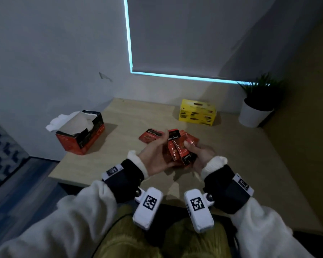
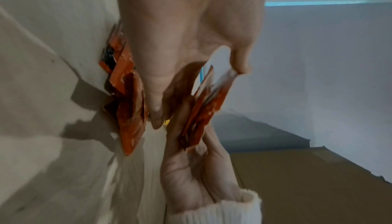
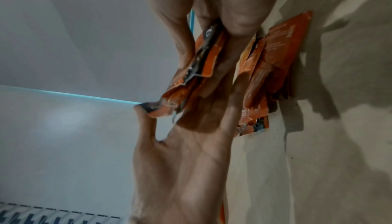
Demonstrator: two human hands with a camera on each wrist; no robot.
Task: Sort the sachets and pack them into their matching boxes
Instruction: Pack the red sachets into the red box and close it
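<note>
Both hands hold a fanned bundle of red sachets (image 1: 175,146) just above the middle of the table. My left hand (image 1: 158,146) cups the bundle from the left, its thumb at the top edge. My right hand (image 1: 194,151) pinches it from the right, thumb on the front. The held red sachets (image 2: 203,106) (image 3: 197,69) stand edge-on between the two palms. More red sachets (image 1: 150,135) (image 2: 127,96) (image 3: 265,69) lie flat on the table behind the hands. An open red box (image 1: 80,133) stands at the left. A closed yellow box (image 1: 197,112) stands at the back.
The wooden table (image 1: 241,164) reaches a grey wall at the back. At its back right corner stands a white pot with a plant (image 1: 254,112). White torn flaps stick out of the red box. The table's left edge drops to a blue floor.
</note>
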